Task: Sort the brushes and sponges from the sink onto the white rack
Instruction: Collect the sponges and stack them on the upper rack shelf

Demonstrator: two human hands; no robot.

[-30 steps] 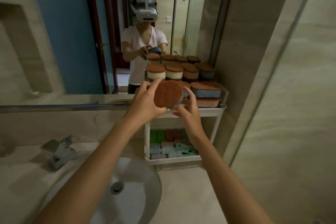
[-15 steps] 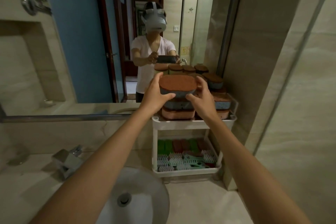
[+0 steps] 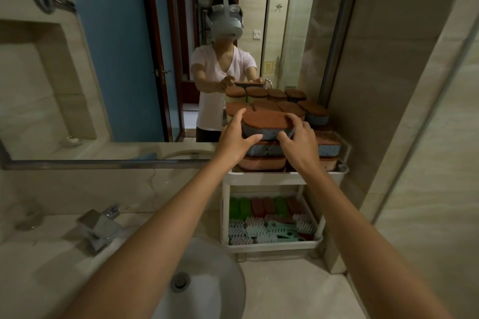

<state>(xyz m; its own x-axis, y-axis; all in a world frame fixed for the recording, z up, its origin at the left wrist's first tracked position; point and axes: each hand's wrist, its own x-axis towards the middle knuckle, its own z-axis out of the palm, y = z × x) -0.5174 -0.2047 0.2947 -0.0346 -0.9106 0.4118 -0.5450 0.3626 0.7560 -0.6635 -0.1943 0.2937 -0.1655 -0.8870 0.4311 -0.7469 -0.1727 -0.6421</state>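
A blue sponge with a brown scouring top (image 3: 264,124) lies flat on a stack of like sponges (image 3: 261,162) on the top shelf of the white rack (image 3: 272,177). My left hand (image 3: 233,141) grips its left end and my right hand (image 3: 298,142) grips its right end. The rack's lower shelf (image 3: 274,245) holds several brushes (image 3: 269,230) and green and red sponges (image 3: 259,206). The white sink bowl (image 3: 207,280) lies below my arms, with nothing visible in it.
A chrome tap (image 3: 101,228) stands left of the sink on the beige counter (image 3: 285,292). The mirror (image 3: 129,59) behind reflects a person and the sponge stacks. A tiled wall (image 3: 414,137) closes in right beside the rack.
The sponge went from tilted on edge between my hands to flat, and has come down onto the stack on the top shelf. Both hands still hold its ends.
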